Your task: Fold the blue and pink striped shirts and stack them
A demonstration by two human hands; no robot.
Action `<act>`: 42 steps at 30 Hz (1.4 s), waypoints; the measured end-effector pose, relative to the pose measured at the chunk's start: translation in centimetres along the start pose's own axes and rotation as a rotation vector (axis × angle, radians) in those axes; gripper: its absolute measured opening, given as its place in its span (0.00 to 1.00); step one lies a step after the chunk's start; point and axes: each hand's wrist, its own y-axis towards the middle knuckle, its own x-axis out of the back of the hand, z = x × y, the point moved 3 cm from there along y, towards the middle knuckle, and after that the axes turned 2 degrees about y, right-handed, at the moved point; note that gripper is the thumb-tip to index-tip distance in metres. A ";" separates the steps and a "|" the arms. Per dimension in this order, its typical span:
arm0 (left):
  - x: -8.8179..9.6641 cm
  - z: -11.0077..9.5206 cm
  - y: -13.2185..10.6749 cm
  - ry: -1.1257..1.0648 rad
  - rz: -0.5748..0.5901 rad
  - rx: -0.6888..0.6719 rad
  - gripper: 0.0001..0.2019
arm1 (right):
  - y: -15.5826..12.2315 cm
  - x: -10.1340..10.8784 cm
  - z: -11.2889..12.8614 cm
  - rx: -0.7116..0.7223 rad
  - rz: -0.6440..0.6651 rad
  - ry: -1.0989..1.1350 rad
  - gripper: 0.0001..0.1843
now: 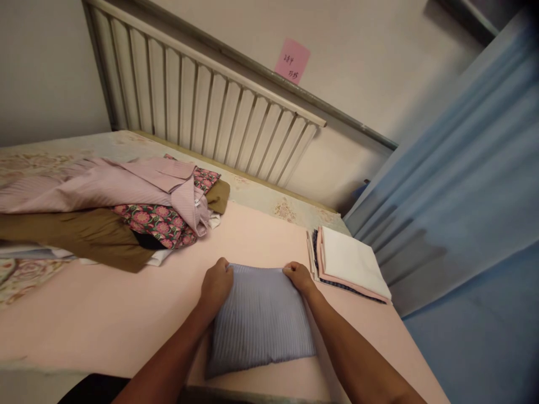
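- The folded blue striped cloth [261, 320] lies flat on the pink sheet of the bed [105, 314], near its front edge, between the two forearms.
- The left hand [217, 283] sits on the cloth's far left corner, fingers curled shut over the edge.
- The right hand [298, 276] is at the far right corner, fingers pinched closed on the cloth.
- Just beside the right hand is a stack of folded clothes [351, 261], white on top, with pink and dark layers under it.
- Farther left lies a loose pile of clothes [126, 207]: pink striped shirt, floral fabric, brown garment.
- A pink sticky note [292, 60] on the wall above the radiator [210, 106] bears handwriting, seemingly "284" over a second line too small to read.
- A blue curtain [463, 196] hangs at the right.
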 end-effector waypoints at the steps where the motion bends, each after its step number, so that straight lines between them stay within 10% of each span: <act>1: 0.0 0.0 0.0 0.006 0.000 -0.005 0.07 | 0.0 0.0 0.0 0.007 -0.006 -0.007 0.10; 11: -0.1 0.0 0.1 0.026 0.016 -0.030 0.07 | -3.7 1.2 3.6 0.145 -0.191 -0.079 0.19; 19: -0.3 0.2 0.3 0.014 0.012 -0.037 0.07 | -12.3 -4.8 9.6 0.686 -0.022 -0.247 0.30; 42: 0.9 0.6 -0.6 -0.153 0.071 -0.056 0.18 | -12.5 -7.5 10.3 0.607 0.030 -0.375 0.30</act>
